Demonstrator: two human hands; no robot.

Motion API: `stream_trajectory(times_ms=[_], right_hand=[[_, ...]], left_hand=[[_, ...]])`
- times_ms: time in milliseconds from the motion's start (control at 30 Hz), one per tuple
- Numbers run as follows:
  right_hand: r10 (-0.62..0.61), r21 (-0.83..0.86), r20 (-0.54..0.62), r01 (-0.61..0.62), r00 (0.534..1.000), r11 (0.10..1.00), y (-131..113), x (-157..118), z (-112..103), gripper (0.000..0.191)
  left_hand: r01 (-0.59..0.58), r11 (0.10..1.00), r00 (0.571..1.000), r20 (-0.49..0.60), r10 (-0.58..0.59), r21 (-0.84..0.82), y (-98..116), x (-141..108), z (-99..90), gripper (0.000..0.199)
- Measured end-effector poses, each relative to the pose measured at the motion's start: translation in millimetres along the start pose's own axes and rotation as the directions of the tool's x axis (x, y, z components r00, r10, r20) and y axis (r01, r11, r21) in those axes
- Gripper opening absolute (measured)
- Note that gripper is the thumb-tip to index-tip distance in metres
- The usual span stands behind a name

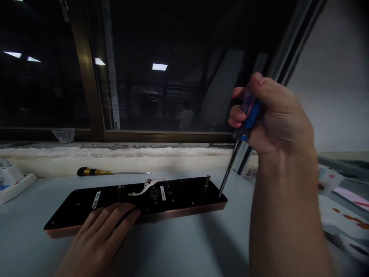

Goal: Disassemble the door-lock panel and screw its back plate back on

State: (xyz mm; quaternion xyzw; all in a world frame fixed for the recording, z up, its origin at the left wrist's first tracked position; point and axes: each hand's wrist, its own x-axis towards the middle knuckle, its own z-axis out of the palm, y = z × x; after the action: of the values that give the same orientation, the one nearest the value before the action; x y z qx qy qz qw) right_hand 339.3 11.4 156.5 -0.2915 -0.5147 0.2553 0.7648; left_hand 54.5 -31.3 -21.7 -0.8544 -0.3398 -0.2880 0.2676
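A long black panel [181,194] with a copper-coloured edge lies on the pale blue table. It bears small labels, a white cable and two brass posts. My left hand [106,231] rests flat on its near edge, left of the middle, fingers stretched out and holding nothing. My right hand [273,111] is closed around the blue and clear handle of a screwdriver [230,169], raised above the panel's right end. The screwdriver's shaft slants down, and its tip meets the panel near the right corner.
A yellow and black screwdriver [112,172] lies behind the panel. On the window sill stands a clear plastic cup [63,135]. A white object [17,181] sits at the far left, and assorted items [346,219] lie at the right.
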Motion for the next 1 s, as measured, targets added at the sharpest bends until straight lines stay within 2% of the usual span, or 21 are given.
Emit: stream_trajectory(times_ms=[100, 267, 400, 533, 767, 867, 933, 1000], right_hand=[[0.035, -0.033, -0.014, -0.036, 0.999, 0.999, -2, -1, -1, 0.021], [0.108, 0.007, 0.020, -0.108, 0.994, 0.994, -4, -2, 1, 0.037], [0.045, 0.079, -0.003, -0.044, 0.999, 0.996, -1, -1, 2, 0.030], [0.000, 0.040, -0.036, 0.002, 0.999, 0.999, 1, 0, 1, 0.026], [0.134, 0.034, -0.028, -0.133, 0.991, 0.991, 0, 0, 1, 0.038], [-0.004, 0.076, -0.043, 0.007, 0.999, 0.997, 5, 2, 1, 0.023], [-0.098, 0.084, -0.001, 0.098, 0.995, 0.992, 8, 2, 0, 0.019], [-0.124, 0.085, 0.050, 0.120, 0.991, 0.989, 10, 1, -1, 0.016]], left_hand=[[-0.014, 1.000, 1.000, -0.003, 0.014, 0.009, -1, 1, -0.3, 0.049], [0.033, 0.999, 0.999, 0.003, -0.033, -0.002, 2, -1, 1.2, 0.050], [0.038, 0.999, 0.999, 0.007, -0.038, -0.017, 4, -2, 1.6, 0.051], [0.039, 0.999, 0.999, 0.017, -0.039, -0.027, 3, -3, 1.2, 0.051], [0.026, 1.000, 1.000, 0.015, -0.025, -0.014, 1, -2, 1.2, 0.047], [0.027, 1.000, 1.000, 0.004, -0.027, -0.010, 2, -2, 1.4, 0.045], [0.033, 0.999, 0.999, 0.005, -0.033, -0.007, 2, -2, 1.4, 0.044], [0.031, 1.000, 0.999, 0.008, -0.031, -0.001, 2, -2, 1.3, 0.045]])
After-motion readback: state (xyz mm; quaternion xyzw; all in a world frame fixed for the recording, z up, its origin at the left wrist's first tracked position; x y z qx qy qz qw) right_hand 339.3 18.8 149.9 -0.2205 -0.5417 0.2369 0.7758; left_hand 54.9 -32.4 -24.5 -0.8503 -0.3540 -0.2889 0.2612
